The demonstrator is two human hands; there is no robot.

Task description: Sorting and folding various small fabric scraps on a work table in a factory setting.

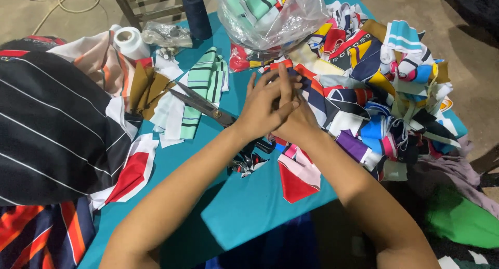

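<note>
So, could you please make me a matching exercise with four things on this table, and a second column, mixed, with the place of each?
Things:
1. scissors
2. dark blue thread cone
3. white thread spool
4. clear plastic bag

Places:
A. at the top, full of fabric pieces
B. far left corner, near the striped cloth
C. beside the left hand, on green striped fabric
D. top centre, standing upright

Pairs: 1-C, 2-D, 3-B, 4-A

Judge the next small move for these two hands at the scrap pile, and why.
Probably drawing the hands apart to free one piece. The left hand lies over the right hand, fingers interlaced at the edge of the fabric scrap pile; what they pinch is hidden. The scissors lie untouched beside the left wrist on the teal cloth.
</note>
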